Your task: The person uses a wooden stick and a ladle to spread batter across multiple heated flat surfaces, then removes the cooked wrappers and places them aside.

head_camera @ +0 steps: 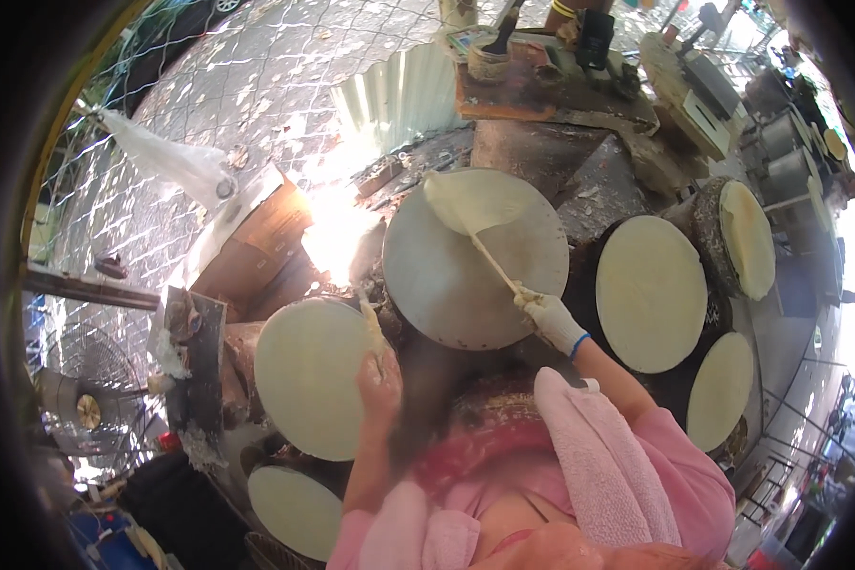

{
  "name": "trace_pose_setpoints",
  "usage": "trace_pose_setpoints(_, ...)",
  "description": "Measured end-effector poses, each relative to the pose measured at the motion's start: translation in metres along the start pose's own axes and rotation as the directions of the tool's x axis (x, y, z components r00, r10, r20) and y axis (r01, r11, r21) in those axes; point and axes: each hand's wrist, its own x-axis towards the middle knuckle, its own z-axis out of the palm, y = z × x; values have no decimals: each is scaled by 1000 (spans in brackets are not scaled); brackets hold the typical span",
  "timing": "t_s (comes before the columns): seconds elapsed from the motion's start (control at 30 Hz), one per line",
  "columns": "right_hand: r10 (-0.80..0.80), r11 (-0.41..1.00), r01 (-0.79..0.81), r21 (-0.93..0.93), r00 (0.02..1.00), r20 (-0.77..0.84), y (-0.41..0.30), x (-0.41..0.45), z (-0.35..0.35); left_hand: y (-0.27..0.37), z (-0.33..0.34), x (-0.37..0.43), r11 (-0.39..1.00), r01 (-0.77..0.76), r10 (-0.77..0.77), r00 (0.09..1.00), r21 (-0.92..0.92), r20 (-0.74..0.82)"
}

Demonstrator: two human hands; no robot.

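A white knit glove with a blue cuff covers my right hand (550, 319), which grips a thin stick (497, 262). The stick's far end meets a pale, thin sheet of dough or batter (470, 203) on the upper part of a large round metal griddle (434, 274). My bare left hand (380, 381), dusted whitish, holds a dough-coated stick (371, 320) upright over the right edge of the left griddle. A pale round sheet (310, 377) covers that griddle. To the right of the metal griddle lies another pale round sheet (652, 293).
More pale rounds lie at lower left (296, 511), right (747, 239) and lower right (719, 392). A cardboard box (256, 239) stands near the wire fence. Behind the metal griddle, a cluttered board (605, 107) carries a tub with a brush (488, 64). A fan (89, 412) stands far left.
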Motion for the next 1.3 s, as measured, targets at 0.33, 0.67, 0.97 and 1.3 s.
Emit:
trace_pose_setpoints(0.33,86,964,-31,-265,976,199,-36,27,-57,17,9,-60,878,452,-473,869,-156,-144)
trace_pose_setpoints(0.67,-8,887,210,-411,898,440,-64,90,-101,45,30,-83,830,498,-545,820,-251,-178)
trace_pose_setpoints(0.97,64,867,178,-466,887,457,-100,125,-113,31,43,-96,853,487,-520,820,-187,-240)
trace_pose_setpoints(1.3,82,771,257,-582,868,490,-118,131,-111,26,43,-120,872,485,-439,835,67,-332)
